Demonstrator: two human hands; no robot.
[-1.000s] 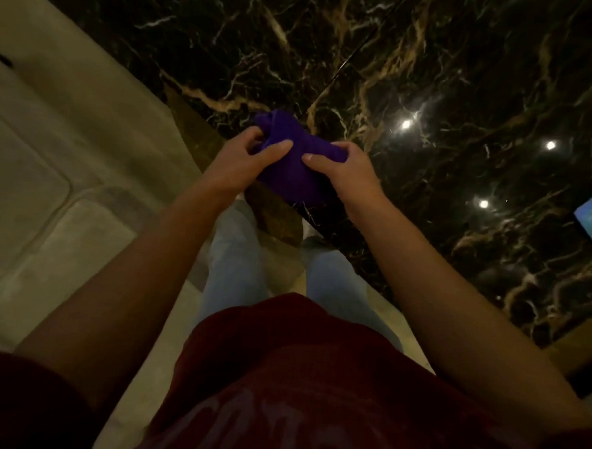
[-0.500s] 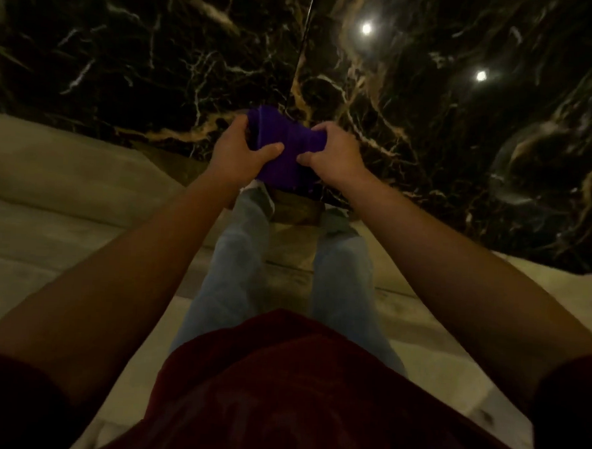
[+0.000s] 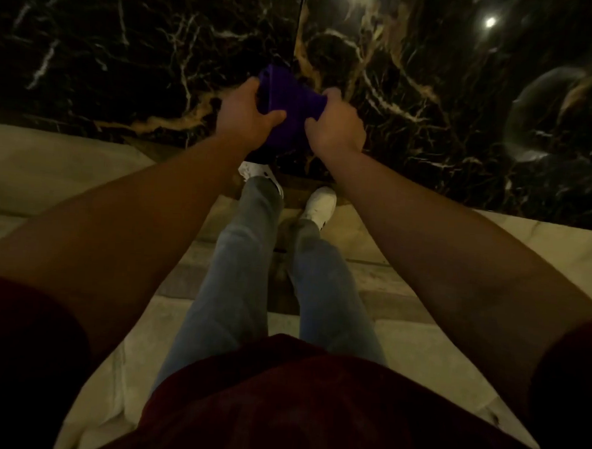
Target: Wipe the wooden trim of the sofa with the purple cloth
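The purple cloth [image 3: 287,102] is bunched up in front of me, above the dark floor. My left hand [image 3: 247,118] grips its left side with the thumb across the front. My right hand [image 3: 337,127] pinches its right side. A strip of brown wooden trim [image 3: 296,182] shows just past my white shoes, at the edge of the beige sofa [image 3: 51,163]. The cloth hangs above the trim and does not touch it.
A black marble floor [image 3: 125,61] with gold veins and bright ceiling-light reflections fills the upper half. Beige cushioned sofa surfaces spread to the left and right below it. My legs in blue jeans and my white shoes [image 3: 321,206] rest in the middle.
The view has swung so the sofa edge now runs level across the frame. Both hands kept hold of the cloth and worked it into a tighter bunch, slightly higher in view.
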